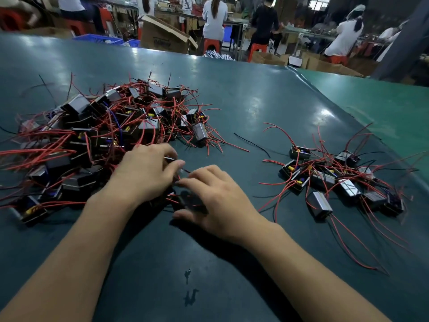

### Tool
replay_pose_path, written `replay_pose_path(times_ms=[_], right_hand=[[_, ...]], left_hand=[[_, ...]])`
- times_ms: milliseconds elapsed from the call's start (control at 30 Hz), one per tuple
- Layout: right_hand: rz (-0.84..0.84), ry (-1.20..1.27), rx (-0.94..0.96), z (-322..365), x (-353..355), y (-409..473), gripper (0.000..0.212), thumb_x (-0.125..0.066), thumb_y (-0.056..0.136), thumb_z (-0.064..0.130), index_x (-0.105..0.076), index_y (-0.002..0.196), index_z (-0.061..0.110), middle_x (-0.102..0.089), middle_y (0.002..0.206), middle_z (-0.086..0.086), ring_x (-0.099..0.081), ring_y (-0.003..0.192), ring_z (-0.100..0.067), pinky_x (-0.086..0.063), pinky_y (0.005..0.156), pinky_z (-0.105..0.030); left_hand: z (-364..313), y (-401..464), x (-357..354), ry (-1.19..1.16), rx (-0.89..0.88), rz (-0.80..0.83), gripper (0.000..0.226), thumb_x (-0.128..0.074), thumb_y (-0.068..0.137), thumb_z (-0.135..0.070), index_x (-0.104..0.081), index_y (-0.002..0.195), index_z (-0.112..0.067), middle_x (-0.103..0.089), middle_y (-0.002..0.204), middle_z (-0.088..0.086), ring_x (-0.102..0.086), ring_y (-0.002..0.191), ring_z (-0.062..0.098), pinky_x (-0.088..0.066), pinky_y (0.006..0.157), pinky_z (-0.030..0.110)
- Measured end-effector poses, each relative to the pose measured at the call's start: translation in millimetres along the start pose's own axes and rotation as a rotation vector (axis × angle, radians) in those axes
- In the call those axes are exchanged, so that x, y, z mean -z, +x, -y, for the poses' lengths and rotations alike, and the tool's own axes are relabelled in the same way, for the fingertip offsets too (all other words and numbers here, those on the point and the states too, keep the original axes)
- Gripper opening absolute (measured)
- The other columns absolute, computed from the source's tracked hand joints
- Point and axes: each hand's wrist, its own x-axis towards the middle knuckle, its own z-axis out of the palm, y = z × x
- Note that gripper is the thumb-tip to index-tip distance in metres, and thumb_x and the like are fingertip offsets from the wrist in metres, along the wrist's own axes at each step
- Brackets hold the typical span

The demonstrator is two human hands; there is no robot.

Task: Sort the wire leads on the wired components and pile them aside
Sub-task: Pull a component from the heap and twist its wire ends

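A big heap of small black box components with tangled red and black wire leads covers the left of the dark green table. A smaller pile of the same components lies at the right. Between them my left hand and my right hand meet over one black component, mostly hidden under my right palm. My left thumb and fingers pinch its thin wire leads. My right fingertips touch the same leads, thumb down on the table.
A loose black wire lies between the two piles. A lighter green mat covers the table's right end. Beyond the far edge stand cardboard boxes, blue crates and seated people on red stools. Small dark scraps lie near me.
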Motion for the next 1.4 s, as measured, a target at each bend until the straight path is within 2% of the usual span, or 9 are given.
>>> replay_pose_path(times_ms=[200, 333, 500, 633, 700, 800, 967, 1200, 1400], right_hand=[[0.015, 0.111, -0.041, -18.3, 13.9, -2.5, 0.014, -0.065, 0.082, 0.001, -0.074, 0.091, 0.006, -0.064, 0.085, -0.011, -0.053, 0.084, -0.030, -0.045, 0.074, -0.037], [-0.074, 0.193, -0.181, -45.2, 41.5, -11.7, 0.010, -0.078, 0.079, 0.010, -0.080, 0.086, 0.016, -0.064, 0.093, -0.003, -0.050, 0.099, -0.023, -0.038, 0.085, -0.024], [-0.111, 0.083, -0.338, -59.2, 46.9, -13.8, 0.016, -0.077, 0.082, 0.011, -0.080, 0.092, 0.024, -0.056, 0.099, 0.007, -0.043, 0.111, -0.018, -0.035, 0.092, -0.020], [-0.109, 0.002, -0.421, -64.1, 47.4, -13.8, 0.040, -0.062, 0.083, -0.008, -0.076, 0.107, 0.021, -0.049, 0.136, 0.000, -0.027, 0.135, -0.022, -0.025, 0.111, -0.026], [-0.245, -0.003, -0.473, -62.6, 46.3, -12.9, 0.049, -0.053, 0.077, -0.013, -0.073, 0.113, 0.014, -0.054, 0.128, -0.007, -0.037, 0.128, -0.027, -0.025, 0.103, -0.018], [-0.425, 0.145, -0.560, -54.2, 44.4, -9.3, 0.018, -0.061, 0.086, 0.007, -0.073, 0.099, 0.013, -0.061, 0.095, -0.001, -0.056, 0.094, -0.020, -0.040, 0.083, -0.024], [-0.195, 0.274, -0.476, -41.6, 38.3, -6.2, 0.027, -0.069, 0.085, 0.044, -0.074, 0.084, 0.018, -0.066, 0.080, 0.002, -0.059, 0.076, -0.012, -0.044, 0.072, -0.028], [-0.087, 0.394, -0.563, -43.0, 27.5, -3.0, 0.004, -0.075, 0.082, 0.022, -0.072, 0.082, 0.021, -0.067, 0.071, 0.008, -0.061, 0.067, -0.009, -0.045, 0.065, -0.025], [-0.186, 0.580, -0.593, -45.9, 30.8, -5.1, 0.013, -0.071, 0.087, 0.022, -0.072, 0.076, 0.016, -0.071, 0.068, 0.001, -0.065, 0.064, -0.017, -0.056, 0.070, -0.040]], left_hand=[[-2.5, -1.5, -0.8, -0.058, -0.127, -0.075, 0.024, -0.059, 0.088, -0.017, -0.073, 0.107, -0.022, -0.067, 0.108, 0.001, -0.057, 0.105, 0.027, -0.045, 0.095, 0.037], [0.1, -2.2, -0.9, 0.100, -0.174, 0.118, 0.039, -0.060, 0.085, -0.025, -0.063, 0.124, -0.032, -0.058, 0.128, -0.011, -0.048, 0.118, 0.019, -0.043, 0.100, 0.037], [-0.3, 0.5, -4.0, 0.030, -0.263, -0.095, 0.015, -0.071, 0.086, -0.026, -0.076, 0.100, -0.027, -0.072, 0.104, -0.007, -0.056, 0.099, 0.023, -0.046, 0.089, 0.043], [-10.7, -4.8, -5.4, -0.149, -0.389, -0.355, 0.013, -0.077, 0.083, -0.023, -0.080, 0.092, -0.014, -0.076, 0.086, 0.001, -0.059, 0.075, 0.027, -0.050, 0.071, 0.040], [-16.5, -6.8, -5.7, -0.176, -0.404, -0.486, 0.017, -0.077, 0.083, -0.030, -0.080, 0.085, -0.014, -0.074, 0.074, 0.000, -0.055, 0.066, 0.027, -0.047, 0.064, 0.038], [-24.1, -10.1, -9.3, -0.204, -0.356, -0.554, 0.029, -0.073, 0.085, -0.039, -0.078, 0.071, -0.014, -0.069, 0.062, 0.002, -0.055, 0.059, 0.028, -0.047, 0.058, 0.039], [-37.0, -14.4, -24.4, -0.292, -0.136, -0.309, 0.030, -0.068, 0.088, -0.045, -0.074, 0.072, -0.019, -0.068, 0.062, -0.003, -0.064, 0.061, 0.021, -0.052, 0.064, 0.035], [-39.1, -10.1, -27.0, -0.805, 0.096, 0.085, 0.022, -0.068, 0.089, -0.026, -0.071, 0.077, -0.008, -0.072, 0.067, 0.006, -0.063, 0.047, 0.014, -0.048, 0.044, 0.021], [-35.6, -8.4, -24.3, -0.838, 0.062, 0.076, 0.010, -0.071, 0.087, -0.022, -0.078, 0.082, -0.017, -0.074, 0.071, -0.003, -0.062, 0.061, 0.001, -0.048, 0.058, 0.012]])
